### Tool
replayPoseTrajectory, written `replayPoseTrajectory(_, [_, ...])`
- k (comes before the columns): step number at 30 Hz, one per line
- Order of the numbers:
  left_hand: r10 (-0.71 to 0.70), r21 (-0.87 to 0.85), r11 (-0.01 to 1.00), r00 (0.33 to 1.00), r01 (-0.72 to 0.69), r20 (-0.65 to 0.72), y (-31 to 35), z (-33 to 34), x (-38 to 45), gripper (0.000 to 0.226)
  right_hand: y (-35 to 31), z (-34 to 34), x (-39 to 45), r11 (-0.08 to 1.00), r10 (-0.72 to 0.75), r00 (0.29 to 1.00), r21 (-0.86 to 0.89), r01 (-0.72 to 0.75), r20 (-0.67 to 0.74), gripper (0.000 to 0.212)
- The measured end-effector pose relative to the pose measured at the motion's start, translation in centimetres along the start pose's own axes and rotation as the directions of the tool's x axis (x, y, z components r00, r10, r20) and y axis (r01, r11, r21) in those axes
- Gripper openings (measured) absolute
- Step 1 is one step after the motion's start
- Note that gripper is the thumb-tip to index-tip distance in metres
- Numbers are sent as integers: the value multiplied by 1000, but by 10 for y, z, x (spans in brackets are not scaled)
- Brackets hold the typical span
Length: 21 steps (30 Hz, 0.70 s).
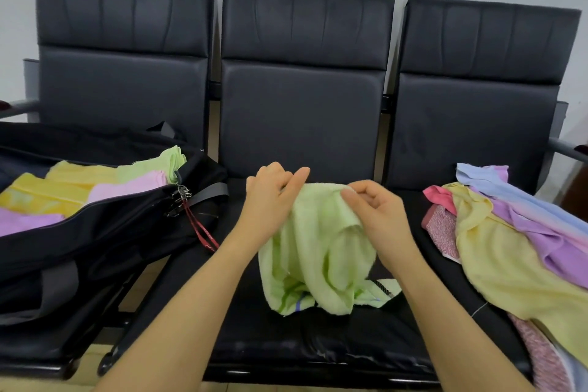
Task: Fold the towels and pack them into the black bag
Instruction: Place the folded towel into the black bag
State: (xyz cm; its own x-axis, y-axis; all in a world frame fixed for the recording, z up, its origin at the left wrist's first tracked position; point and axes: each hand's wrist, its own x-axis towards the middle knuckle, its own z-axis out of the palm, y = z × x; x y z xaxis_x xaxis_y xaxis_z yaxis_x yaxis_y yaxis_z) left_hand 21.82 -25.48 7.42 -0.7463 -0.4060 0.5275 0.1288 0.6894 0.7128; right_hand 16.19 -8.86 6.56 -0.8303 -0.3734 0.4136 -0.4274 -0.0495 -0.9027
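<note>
Hands: left hand (270,197), right hand (375,210) pinch green towel (321,251) | writing: unreadable

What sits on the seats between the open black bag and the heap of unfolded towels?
In the head view, the green towel hangs from the left hand and right hand over the middle seat, between black bag and towel heap.

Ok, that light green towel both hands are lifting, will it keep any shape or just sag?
The light green towel probably sags: it hangs in loose folds between the left hand and right hand. Its lower edge pools on the middle seat, so it likely drags. It seems light.
</note>
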Motion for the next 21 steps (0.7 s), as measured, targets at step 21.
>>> replayPoseTrajectory(21, [-193, -217, 959, 981, 183, -25, 12, 18, -15, 40, 16, 4, 6, 951, -127, 971, -303, 62, -200, 13])
